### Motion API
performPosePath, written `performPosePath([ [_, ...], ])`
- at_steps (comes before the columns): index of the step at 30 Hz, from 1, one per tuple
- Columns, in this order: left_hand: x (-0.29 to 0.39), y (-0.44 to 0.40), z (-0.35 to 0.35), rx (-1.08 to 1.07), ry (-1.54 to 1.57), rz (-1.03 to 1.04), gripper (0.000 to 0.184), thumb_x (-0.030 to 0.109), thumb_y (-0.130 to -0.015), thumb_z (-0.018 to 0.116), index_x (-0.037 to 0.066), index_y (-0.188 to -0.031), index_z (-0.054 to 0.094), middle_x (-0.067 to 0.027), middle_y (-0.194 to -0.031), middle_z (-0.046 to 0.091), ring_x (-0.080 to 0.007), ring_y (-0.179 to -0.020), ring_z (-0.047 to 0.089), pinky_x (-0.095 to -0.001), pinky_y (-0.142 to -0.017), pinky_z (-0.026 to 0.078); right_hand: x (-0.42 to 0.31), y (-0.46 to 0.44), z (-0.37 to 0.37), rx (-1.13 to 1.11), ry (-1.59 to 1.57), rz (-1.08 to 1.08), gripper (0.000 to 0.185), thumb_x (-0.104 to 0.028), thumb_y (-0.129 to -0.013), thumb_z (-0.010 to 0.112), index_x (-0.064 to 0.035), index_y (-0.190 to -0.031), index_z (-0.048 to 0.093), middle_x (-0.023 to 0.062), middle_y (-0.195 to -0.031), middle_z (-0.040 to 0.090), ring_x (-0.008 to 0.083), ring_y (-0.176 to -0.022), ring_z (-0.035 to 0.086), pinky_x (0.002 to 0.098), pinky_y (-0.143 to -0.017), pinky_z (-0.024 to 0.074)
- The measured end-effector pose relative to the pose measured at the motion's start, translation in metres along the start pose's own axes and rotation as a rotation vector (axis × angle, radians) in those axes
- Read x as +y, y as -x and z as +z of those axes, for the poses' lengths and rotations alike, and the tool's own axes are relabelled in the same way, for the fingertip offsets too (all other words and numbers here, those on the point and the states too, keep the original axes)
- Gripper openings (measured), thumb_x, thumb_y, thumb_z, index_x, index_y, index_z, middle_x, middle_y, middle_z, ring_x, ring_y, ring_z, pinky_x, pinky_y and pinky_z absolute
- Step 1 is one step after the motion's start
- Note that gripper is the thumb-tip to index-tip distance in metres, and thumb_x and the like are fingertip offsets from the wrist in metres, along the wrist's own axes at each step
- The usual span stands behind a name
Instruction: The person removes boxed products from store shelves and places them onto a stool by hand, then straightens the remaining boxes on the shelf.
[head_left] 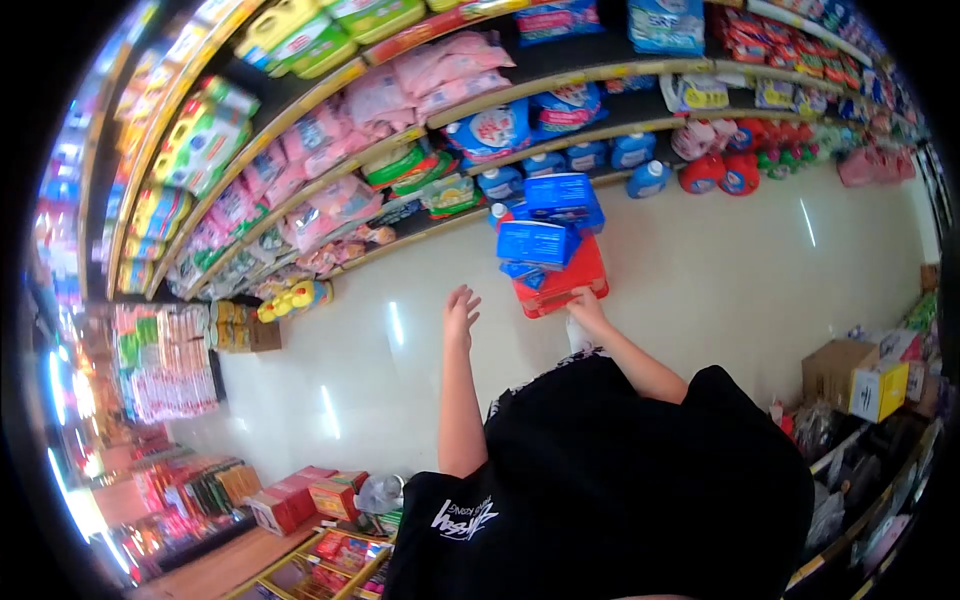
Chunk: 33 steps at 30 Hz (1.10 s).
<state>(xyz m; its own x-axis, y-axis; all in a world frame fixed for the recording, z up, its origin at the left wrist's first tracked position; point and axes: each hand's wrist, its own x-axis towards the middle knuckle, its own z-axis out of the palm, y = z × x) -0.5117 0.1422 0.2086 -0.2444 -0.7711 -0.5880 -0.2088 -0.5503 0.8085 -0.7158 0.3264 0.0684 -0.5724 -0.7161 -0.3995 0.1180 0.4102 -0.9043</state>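
My right hand is closed on the near edge of a red plastic basket on the floor. Several blue packs are stacked in or on this basket, some tilted; whether they rest inside or on top is hard to tell. My left hand hangs in the air to the left of the basket, holding nothing, with its fingers apart. A blue bottle with a red cap stands just behind the packs.
Shelves ahead hold pink bags, blue detergent bags and bottles. A blue bottle and red bottles stand low along the shelf. Cardboard boxes sit at the right. Yellow bottles are at the left.
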Motion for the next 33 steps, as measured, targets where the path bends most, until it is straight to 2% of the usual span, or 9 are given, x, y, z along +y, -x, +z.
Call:
performPosePath([
  [6,-0.030,0.062,-0.120,0.140,0.179,0.055,0.040,0.028,-0.092,0.052,0.005,-0.124,0.055,-0.0101,-0.114,0.063,-0.0217,-0.102,0.062,-0.0402,-0.089,0.045,0.020,0.029,0.055,-0.364,0.429,0.122,0.021,-0.016,-0.079,0.058,-0.0032,-0.095,0.059,0.0071,-0.071,0.061,0.0169,-0.066,0.059,0.0339,-0.059,0.0481],
  [9,-0.065,0.106,-0.191,0.320,0.314,0.093,0.036,0.029,-0.092,0.050,0.006,-0.119,0.058,-0.0088,-0.109,0.065,-0.0191,-0.097,0.063,-0.0373,-0.084,0.046,0.083,0.021,0.096,-0.545,0.537,-0.138,0.020,-0.016,-0.080,0.060,-0.0015,-0.093,0.059,0.0070,-0.075,0.063,0.0174,-0.069,0.061,0.0342,-0.062,0.0493],
  [10,-0.078,0.118,-0.214,0.397,0.370,0.079,0.034,0.028,-0.091,0.050,0.007,-0.117,0.058,-0.0086,-0.108,0.066,-0.0190,-0.095,0.064,-0.0367,-0.083,0.046,0.039,0.046,0.105,-0.653,0.419,-0.095,0.019,-0.017,-0.080,0.061,-0.0018,-0.093,0.059,0.0073,-0.075,0.063,0.0173,-0.070,0.061,0.0333,-0.061,0.0494],
  [14,-0.130,0.189,-0.290,0.672,0.568,0.121,0.029,0.026,-0.090,0.050,0.008,-0.110,0.060,-0.0077,-0.102,0.067,-0.0182,-0.092,0.064,-0.0349,-0.078,0.046,0.055,0.053,0.169,-0.885,0.602,-0.126,0.012,-0.014,-0.086,0.057,-0.0025,-0.087,0.059,0.0091,-0.071,0.065,0.0171,-0.065,0.064,0.0312,-0.055,0.0525],
  [16,-0.146,0.225,-0.324,0.793,0.651,0.163,0.027,0.025,-0.089,0.050,0.008,-0.108,0.061,-0.0069,-0.099,0.068,-0.0177,-0.090,0.065,-0.0338,-0.076,0.046,0.091,0.040,0.210,-1.009,0.703,-0.157,0.016,-0.012,-0.086,0.055,-0.0004,-0.095,0.060,0.0140,-0.081,0.068,0.0211,-0.069,0.067,0.0336,-0.058,0.0551],
  [21,-0.219,0.324,-0.362,1.066,0.873,0.183,0.025,0.023,-0.089,0.049,0.008,-0.103,0.062,-0.0055,-0.092,0.068,-0.0162,-0.084,0.065,-0.0309,-0.073,0.046,0.018,0.150,0.297,-1.261,0.792,-0.105,0.030,-0.010,-0.087,0.053,0.0049,-0.112,0.057,0.0175,-0.091,0.067,0.0217,-0.079,0.067,0.0317,-0.070,0.0550],
  [24,-0.258,0.370,-0.371,1.216,0.943,0.209,0.024,0.024,-0.088,0.050,0.008,-0.100,0.064,-0.0049,-0.090,0.068,-0.0145,-0.080,0.065,-0.0280,-0.070,0.045,0.016,0.183,0.348,-1.434,0.804,-0.302,0.030,-0.010,-0.087,0.053,0.0055,-0.112,0.057,0.0172,-0.093,0.067,0.0202,-0.081,0.066,0.0302,-0.073,0.0543],
  [25,-0.266,0.384,-0.372,1.271,0.973,0.214,0.023,0.023,-0.088,0.050,0.008,-0.099,0.064,-0.0051,-0.089,0.067,-0.0142,-0.080,0.065,-0.0273,-0.070,0.046,-0.005,0.211,0.360,-1.478,0.786,-0.177,0.029,-0.009,-0.087,0.052,0.0055,-0.111,0.057,0.0165,-0.093,0.068,0.0196,-0.083,0.066,0.0297,-0.076,0.0533],
  [33,-0.311,0.461,-0.435,1.611,0.944,0.334,0.018,0.011,-0.089,0.050,0.001,-0.094,0.063,-0.0072,-0.083,0.066,-0.0129,-0.074,0.062,-0.0245,-0.068,0.049,0.005,0.322,0.501,-1.863,0.944,-0.396,0.028,-0.008,-0.085,0.052,0.0059,-0.108,0.059,0.0152,-0.092,0.067,0.0217,-0.086,0.066,0.0313,-0.080,0.0515],
])
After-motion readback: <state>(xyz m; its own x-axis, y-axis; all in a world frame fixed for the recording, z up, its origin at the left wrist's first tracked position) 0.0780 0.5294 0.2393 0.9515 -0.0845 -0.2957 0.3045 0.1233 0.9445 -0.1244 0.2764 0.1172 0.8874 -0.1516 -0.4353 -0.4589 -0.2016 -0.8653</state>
